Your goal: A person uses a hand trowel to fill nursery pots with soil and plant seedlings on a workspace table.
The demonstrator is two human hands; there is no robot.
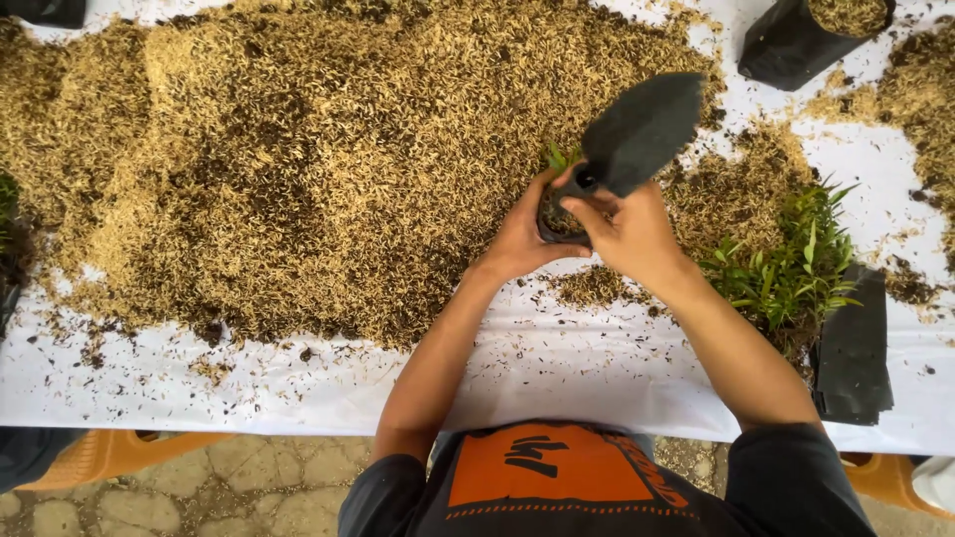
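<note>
My left hand (522, 237) wraps around a small black plastic grow bag (553, 215) that holds soil and a small green seedling (559, 157). My right hand (629, 231) grips the handle of a black hand trowel (640, 131), whose blade points up and to the right above the bag. Both hands meet at the bag near the middle of the white table cover (557, 368). The bag is mostly hidden by my fingers.
A broad heap of rice husk mixed with dark soil (298, 159) covers the table's left and middle. A clump of green seedlings (791, 264) lies at right beside a stack of flat black bags (854, 353). A filled black bag (811, 35) stands top right.
</note>
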